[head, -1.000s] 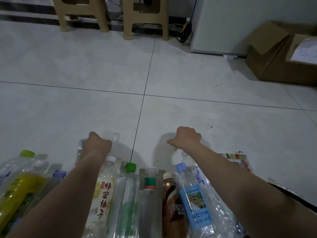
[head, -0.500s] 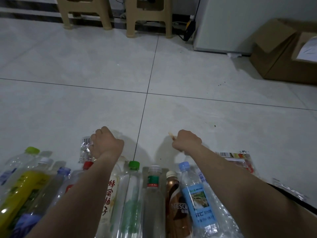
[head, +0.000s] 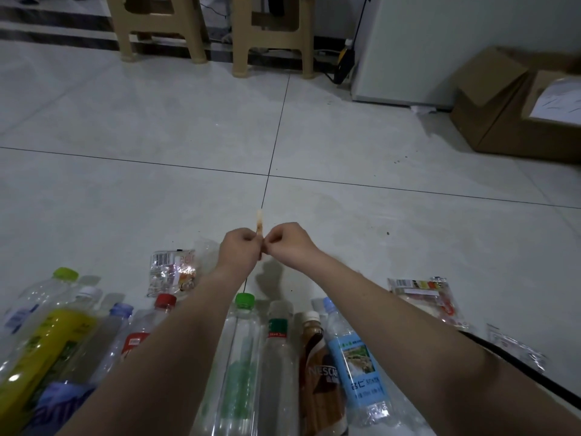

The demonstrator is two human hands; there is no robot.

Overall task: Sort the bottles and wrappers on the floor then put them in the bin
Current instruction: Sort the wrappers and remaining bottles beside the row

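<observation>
Several plastic bottles lie side by side along the bottom edge, among them a yellow-labelled one (head: 41, 350), a green-capped clear one (head: 239, 350), a brown coffee bottle (head: 317, 366) and a blue-labelled one (head: 358, 363). My left hand (head: 240, 250) and my right hand (head: 287, 243) meet above the floor, both pinching a small pale stick (head: 259, 220) that pokes up between them. A clear wrapper with a barcode (head: 171, 272) lies left of my left wrist. Another wrapper with red print (head: 424, 297) lies to the right, and a clear one (head: 512, 344) beyond it.
Two beige plastic stools (head: 273, 36) stand at the back. A white appliance (head: 424, 48) and an open cardboard box (head: 515, 105) fill the back right. A black cable (head: 503, 357) runs along the floor at the lower right. Grey floor tiles (head: 157, 127) stretch ahead.
Both hands moved inward from apart and now meet on the pale stick, which the right hand held alone before. The left hand left the barcode wrapper lying on the floor.
</observation>
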